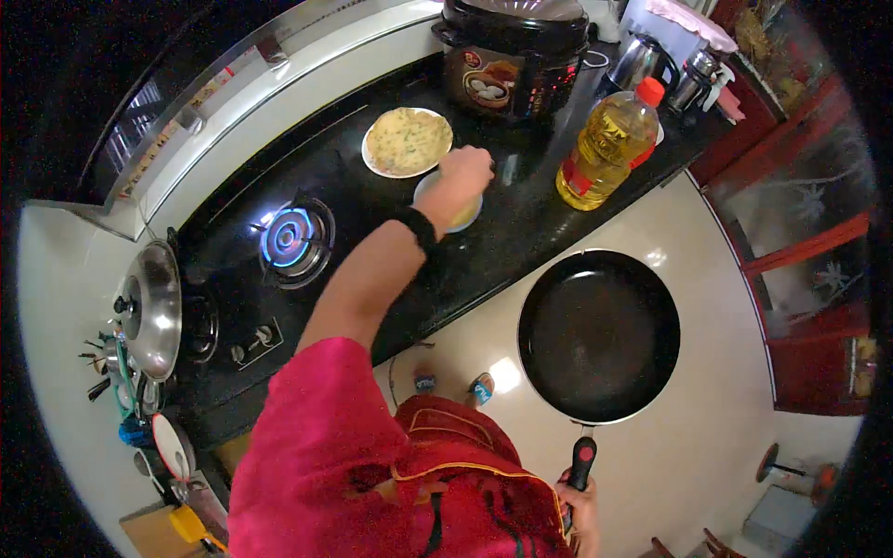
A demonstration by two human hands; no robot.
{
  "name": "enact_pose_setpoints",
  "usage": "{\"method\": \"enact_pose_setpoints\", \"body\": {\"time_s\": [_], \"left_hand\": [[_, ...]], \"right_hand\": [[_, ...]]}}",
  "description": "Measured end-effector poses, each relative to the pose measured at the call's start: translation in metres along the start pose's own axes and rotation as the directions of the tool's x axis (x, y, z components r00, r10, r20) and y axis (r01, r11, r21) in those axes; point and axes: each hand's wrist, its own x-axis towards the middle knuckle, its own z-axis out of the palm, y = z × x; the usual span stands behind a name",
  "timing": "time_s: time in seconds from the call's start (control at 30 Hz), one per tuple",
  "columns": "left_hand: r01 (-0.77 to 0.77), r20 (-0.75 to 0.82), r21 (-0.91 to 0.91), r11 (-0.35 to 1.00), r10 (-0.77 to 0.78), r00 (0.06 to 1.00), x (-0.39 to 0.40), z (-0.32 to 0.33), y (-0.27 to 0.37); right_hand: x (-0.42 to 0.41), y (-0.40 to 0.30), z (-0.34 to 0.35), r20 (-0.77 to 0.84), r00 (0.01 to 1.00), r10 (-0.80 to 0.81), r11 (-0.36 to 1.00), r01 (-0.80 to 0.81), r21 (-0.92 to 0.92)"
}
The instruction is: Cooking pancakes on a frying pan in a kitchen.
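Observation:
My right hand (586,509) grips the black handle of a frying pan (600,335). The pan's dark inside faces up and holds no food; it hangs in the air beyond the counter's front edge. My left hand (466,174), with a black band at the wrist, is over a pale bowl (473,216) on the counter. Its fingers look curled, and whether they hold anything is hidden. Something yellowish shows inside the bowl, mostly covered by the hand and wrist. Just beyond lies a white plate (377,167) bearing a round, yellow pancake with green flecks (408,139).
A gas burner (287,238) is lit with a blue flame. A lidded steel wok (155,310) sits on the left. An oil bottle (607,146) with a red cap stands on the black counter (502,265), near an electric cooker (516,63) and a steel kettle (638,63).

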Motion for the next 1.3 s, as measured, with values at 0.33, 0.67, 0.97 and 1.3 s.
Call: {"method": "enact_pose_setpoints", "body": {"time_s": [0.33, 0.67, 0.97, 1.3], "left_hand": [[0.083, -0.38, -0.522, 0.849, -0.319, 0.868, -0.057, 0.001, -0.087], [0.081, -0.007, -0.993, 0.089, -0.713, 0.701, -0.098, 0.014, -0.105], [-0.067, -0.047, -0.998, -0.015, -0.575, 0.817, -0.107, -0.049, -0.076], [-0.233, -0.253, -0.791, 0.565, 0.044, 0.966, -0.144, -0.076, 0.035]], "right_hand": [[0.027, -0.02, 0.029, 0.15, 0.988, 0.035, 0.997, -0.024, -0.07], [0.035, -0.023, 0.042, 0.247, 0.968, 0.045, 0.994, -0.02, -0.106], [0.047, -0.026, 0.045, 0.355, 0.933, 0.066, 0.995, -0.037, -0.088], [0.043, -0.032, 0.059, 0.396, 0.915, 0.079, 0.995, -0.051, -0.083]]}}
